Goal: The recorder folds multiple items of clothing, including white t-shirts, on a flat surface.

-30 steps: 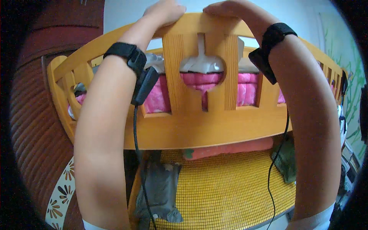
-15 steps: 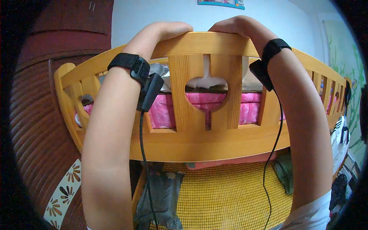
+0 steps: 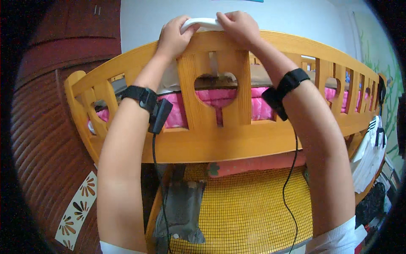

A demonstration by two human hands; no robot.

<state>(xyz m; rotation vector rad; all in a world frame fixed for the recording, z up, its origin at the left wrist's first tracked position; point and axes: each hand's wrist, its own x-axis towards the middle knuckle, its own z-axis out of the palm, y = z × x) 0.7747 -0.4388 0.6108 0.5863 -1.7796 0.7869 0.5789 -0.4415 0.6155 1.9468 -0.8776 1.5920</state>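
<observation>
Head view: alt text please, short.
Both hands, left hand and right hand, grip a white bar on top of an orange wooden bed rail. Pink bedding shows through the slats; a yellow mat lies below.

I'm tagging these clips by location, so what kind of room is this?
Most likely a bedroom, perhaps a child's. A wooden bunk bed rail with cut-out slats spans the view, pink bedding lies behind it, and a yellow mat covers the lower bunk.

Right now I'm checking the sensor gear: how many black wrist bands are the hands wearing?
2. One black wrist band sits on the left forearm below the left hand; the other black wrist band wraps the right forearm below the right hand. A thin black cable hangs from each.
</observation>
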